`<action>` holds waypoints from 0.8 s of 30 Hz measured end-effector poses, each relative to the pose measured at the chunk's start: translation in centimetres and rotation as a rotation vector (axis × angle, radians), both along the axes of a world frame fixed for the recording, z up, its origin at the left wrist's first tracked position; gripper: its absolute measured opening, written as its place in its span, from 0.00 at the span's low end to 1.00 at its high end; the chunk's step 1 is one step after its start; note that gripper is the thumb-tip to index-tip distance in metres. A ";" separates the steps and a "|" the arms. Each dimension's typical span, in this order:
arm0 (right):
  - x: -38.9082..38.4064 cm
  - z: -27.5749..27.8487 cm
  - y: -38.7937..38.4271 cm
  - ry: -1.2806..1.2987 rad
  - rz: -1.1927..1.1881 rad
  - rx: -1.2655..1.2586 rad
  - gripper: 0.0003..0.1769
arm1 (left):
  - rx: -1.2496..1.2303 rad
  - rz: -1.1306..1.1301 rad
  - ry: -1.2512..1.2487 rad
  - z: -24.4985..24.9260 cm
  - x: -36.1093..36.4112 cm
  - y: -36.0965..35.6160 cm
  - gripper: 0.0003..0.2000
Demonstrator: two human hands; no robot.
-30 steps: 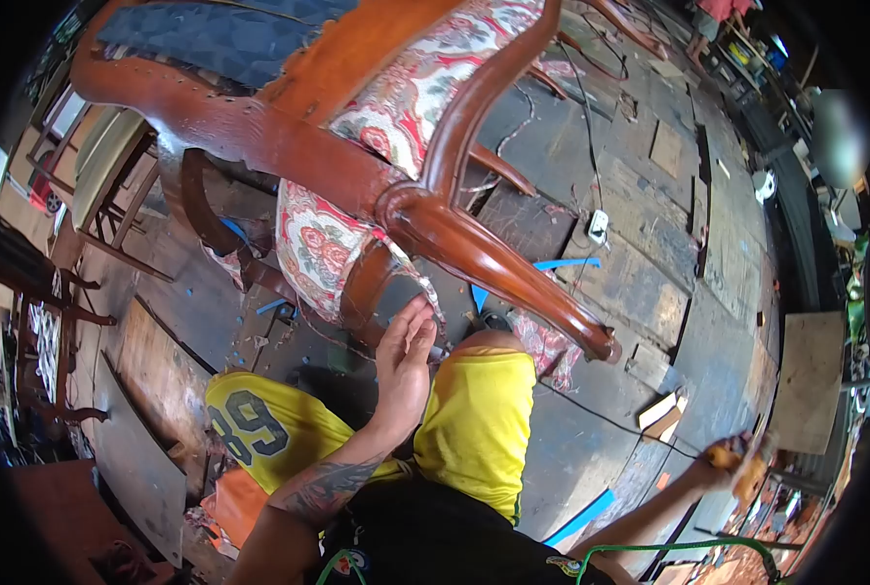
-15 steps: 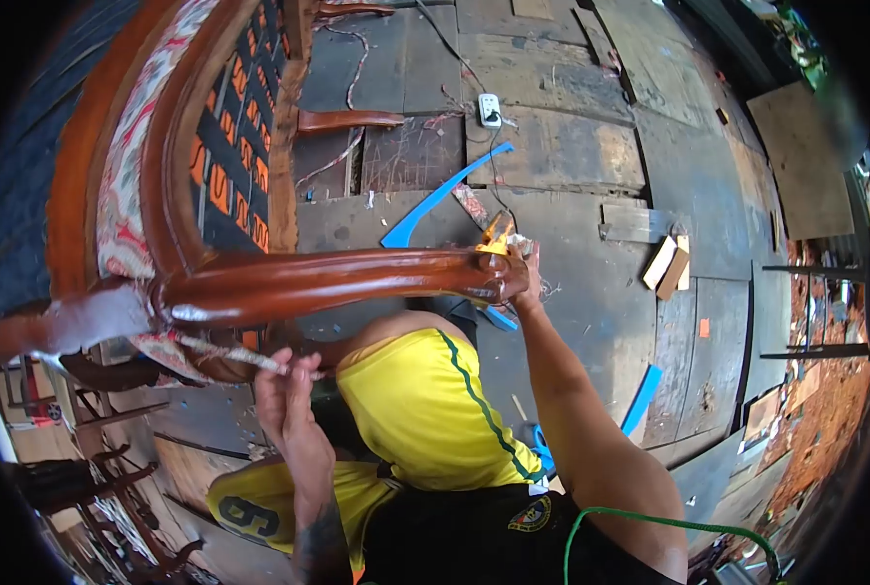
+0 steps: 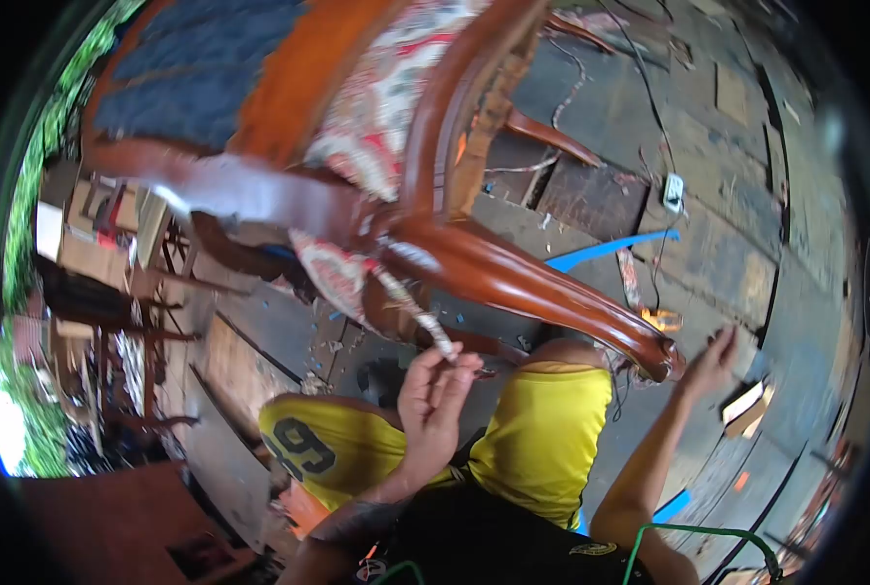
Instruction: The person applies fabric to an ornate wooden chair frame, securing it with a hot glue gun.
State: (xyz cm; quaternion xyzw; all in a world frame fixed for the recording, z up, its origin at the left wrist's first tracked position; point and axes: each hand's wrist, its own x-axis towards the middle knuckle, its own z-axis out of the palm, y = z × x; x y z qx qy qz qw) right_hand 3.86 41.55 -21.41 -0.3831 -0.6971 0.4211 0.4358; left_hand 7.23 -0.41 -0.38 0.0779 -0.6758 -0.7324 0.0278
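Note:
A strip of patterned fabric trim [image 3: 414, 307] runs from the underside of an overturned wooden chair [image 3: 513, 273] down to my left hand [image 3: 435, 400]. That hand is closed, pinching the trim's free end between thumb and fingers. Floral upholstery [image 3: 333, 273] shows where the strip meets the chair. My right hand [image 3: 710, 366] is just past the foot of the polished chair leg, apart from it and somewhat blurred; its fingers look parted with nothing between them. On the floor behind the leg lies an orange-yellow glue gun [image 3: 661, 319].
A white power socket [image 3: 673, 193] with a black cord lies on the board floor. Blue strips [image 3: 611, 251] and small wood blocks [image 3: 747, 408] are scattered to the right. Wooden chair frames [image 3: 113, 331] stand at the left. A green cord [image 3: 708, 528] hangs near my right arm.
My view has swung left, so the chair appears further right. My right hand has come away from the leg's end and the glue gun. My left hand still pinches the trim.

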 end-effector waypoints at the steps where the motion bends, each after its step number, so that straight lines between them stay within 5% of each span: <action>1: 0.6 6.9 -2.2 0.182 0.008 -0.071 0.21 | 0.063 -0.014 0.009 0.0 0.7 0.7 0.15; 3: 1.7 16.6 -6.3 0.392 0.206 -0.004 0.19 | 0.153 -0.032 0.034 0.1 1.2 0.7 0.15; 5: 3.1 23.5 -11.0 0.466 0.702 0.014 0.17 | 0.202 -0.090 0.007 0.4 1.3 0.8 0.16; 7: 2.5 29.3 -17.8 0.302 1.106 0.093 0.11 | 0.244 -0.084 0.025 0.8 1.2 0.9 0.15; 9: 1.7 31.9 -23.1 0.002 1.270 0.207 0.10 | 0.178 -0.081 0.080 1.1 0.9 0.5 0.13; 12: -0.2 30.3 -27.0 -0.125 1.272 0.210 0.12 | 0.089 -0.109 0.111 2.1 0.5 -0.8 0.12; 14: -0.8 29.4 -28.4 -0.173 1.328 -0.280 0.16 | 0.046 -0.145 0.128 3.1 0.6 -1.9 0.11; 16: -1.3 28.2 -29.2 -0.106 1.316 -0.326 0.17 | -0.009 -0.177 0.141 4.0 0.4 -2.9 0.11; 21: -1.3 29.1 -30.5 -0.054 1.270 -0.524 0.16 | -0.871 0.134 0.844 7.0 -4.5 -5.9 0.20; 24: -1.8 27.3 -30.4 0.075 1.320 -0.342 0.15 | -1.119 -0.105 1.084 9.4 -7.7 -7.6 0.25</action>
